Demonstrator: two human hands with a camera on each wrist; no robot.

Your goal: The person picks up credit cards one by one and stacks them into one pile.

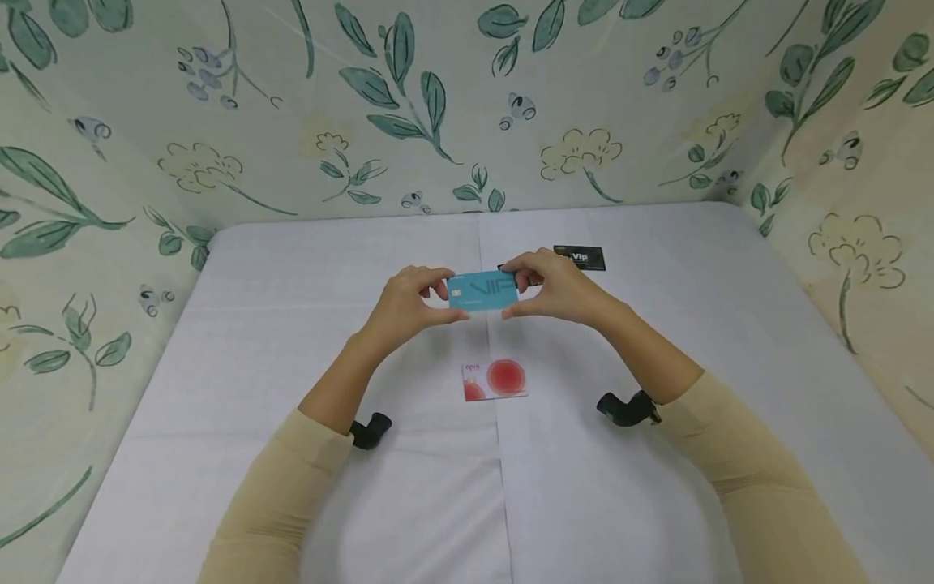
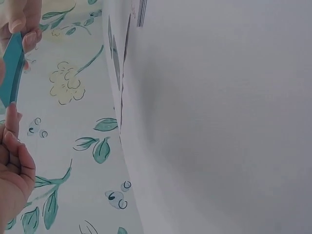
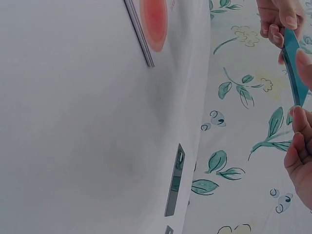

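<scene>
A blue card with "VIP" lettering [image 1: 481, 292] is held up above the table between both hands, its printed face toward the head camera. My left hand [image 1: 410, 304] pinches its left end between thumb and fingers. My right hand [image 1: 560, 289] pinches the right end in the same way. Both wrist views show the blue card [image 2: 11, 70] nearly edge-on and off the table. Below the hands, a white card with red circles [image 1: 507, 378] lies on the white cloth.
Beyond my right hand lies a black card with "Vip" on it [image 1: 588, 259]. Another dark card is mostly hidden behind that hand. A white cloth [image 1: 241, 365] covers the table, and floral fabric [image 1: 467, 97] hangs behind and at both sides.
</scene>
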